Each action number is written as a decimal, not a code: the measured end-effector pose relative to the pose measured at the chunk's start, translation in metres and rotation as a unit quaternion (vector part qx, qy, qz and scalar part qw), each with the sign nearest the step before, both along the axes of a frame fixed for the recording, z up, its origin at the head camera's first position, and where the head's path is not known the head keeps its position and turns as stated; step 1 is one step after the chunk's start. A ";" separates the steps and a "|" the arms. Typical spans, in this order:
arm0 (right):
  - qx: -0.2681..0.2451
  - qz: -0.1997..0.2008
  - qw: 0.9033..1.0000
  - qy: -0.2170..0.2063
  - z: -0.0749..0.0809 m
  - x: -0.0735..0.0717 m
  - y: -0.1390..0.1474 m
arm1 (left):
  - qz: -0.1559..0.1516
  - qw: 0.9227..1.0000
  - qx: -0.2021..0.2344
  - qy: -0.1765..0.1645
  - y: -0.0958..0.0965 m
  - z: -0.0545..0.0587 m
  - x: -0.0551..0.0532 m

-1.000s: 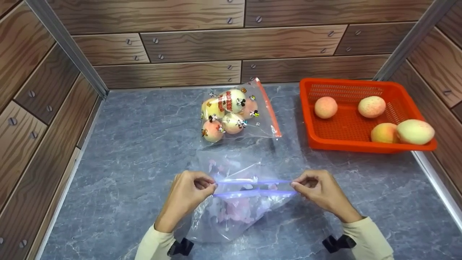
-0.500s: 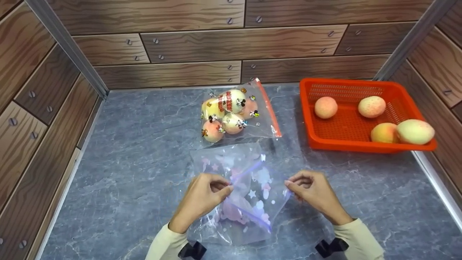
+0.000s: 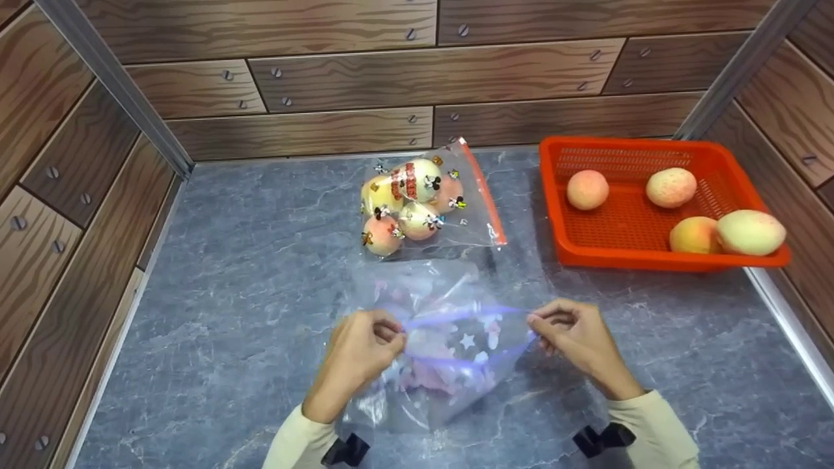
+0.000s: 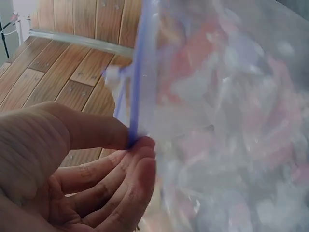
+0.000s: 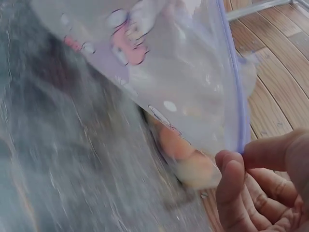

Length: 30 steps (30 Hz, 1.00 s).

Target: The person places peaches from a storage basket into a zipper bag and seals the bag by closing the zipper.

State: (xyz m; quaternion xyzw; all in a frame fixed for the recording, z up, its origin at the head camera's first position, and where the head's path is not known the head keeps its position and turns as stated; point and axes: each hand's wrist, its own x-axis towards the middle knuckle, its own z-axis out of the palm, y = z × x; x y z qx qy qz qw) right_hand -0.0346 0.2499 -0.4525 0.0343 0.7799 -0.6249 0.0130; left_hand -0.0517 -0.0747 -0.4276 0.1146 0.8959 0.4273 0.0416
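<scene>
A clear zip bag (image 3: 449, 384) with pink and white prints hangs between both hands, its purple zip edges spread apart at the mouth. My left hand (image 3: 361, 355) pinches one side of the zip edge between thumb and forefinger; the left wrist view shows the purple strip (image 4: 137, 87) in that pinch. On the other side my right hand (image 3: 580, 342) pinches the zip edge the same way, and the right wrist view shows the strip (image 5: 236, 92) meeting the thumb. No fruit shows inside this bag.
Behind it lies another zip bag (image 3: 479, 215) with a red zip, holding several peaches (image 3: 383, 234). An orange-red basket (image 3: 625, 257) at the right holds several more peaches (image 3: 588, 189), one against its front right rim. Wood-patterned walls (image 3: 339, 78) enclose the grey marbled table (image 3: 228, 293).
The bag's mouth twisted askew half a second ago and is now spread sideways again. Both hands stay pinched on it; the right has shifted slightly outward since then.
</scene>
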 end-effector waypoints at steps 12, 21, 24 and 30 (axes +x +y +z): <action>0.073 0.110 0.983 0.127 -0.006 0.003 0.017 | -0.021 0.999 0.042 -0.013 -0.024 0.015 0.002; 0.068 0.118 0.990 0.025 -0.009 -0.007 -0.006 | -0.065 0.996 0.046 -0.026 0.005 0.008 0.000; 0.066 0.113 0.991 0.009 -0.010 -0.007 -0.012 | -0.055 0.996 0.065 -0.023 0.012 0.002 -0.003; 0.048 0.109 0.993 0.013 -0.011 -0.004 -0.020 | -0.052 0.992 0.110 -0.021 0.022 -0.003 -0.006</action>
